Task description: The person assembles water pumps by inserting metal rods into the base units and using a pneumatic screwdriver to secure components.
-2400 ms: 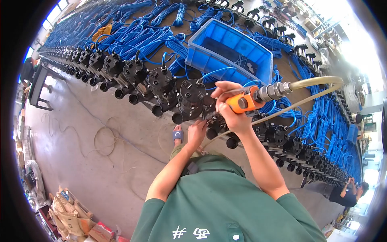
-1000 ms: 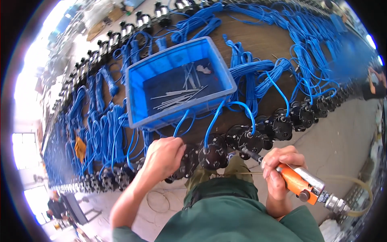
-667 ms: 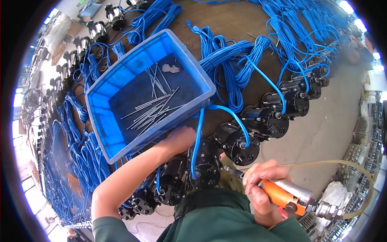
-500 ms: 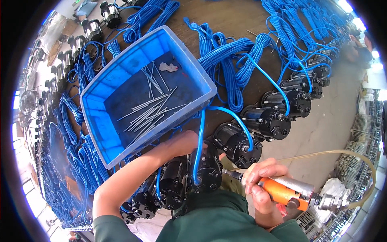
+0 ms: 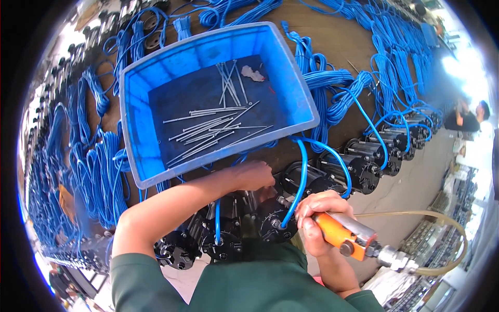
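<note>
We see the right hand (image 5: 321, 214) clamped on the orange tool (image 5: 337, 233), its hose (image 5: 464, 243) looping right, likely clear of the near black cylinder (image 5: 272, 220). The left hand (image 5: 254, 175) is at its far side, perhaps steadying it; its grip we cannot tell. Beyond, a blue bin (image 5: 307, 106) corrals metal rods (image 5: 208, 128).

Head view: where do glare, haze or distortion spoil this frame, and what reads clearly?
Head view, upper right: glare whitens the edge; head view, right side: haze softens the co-worker; head view, rim: fisheye bending, black corners; head view, centre: the blue bin, metal rods and orange tool read clearly.
</note>
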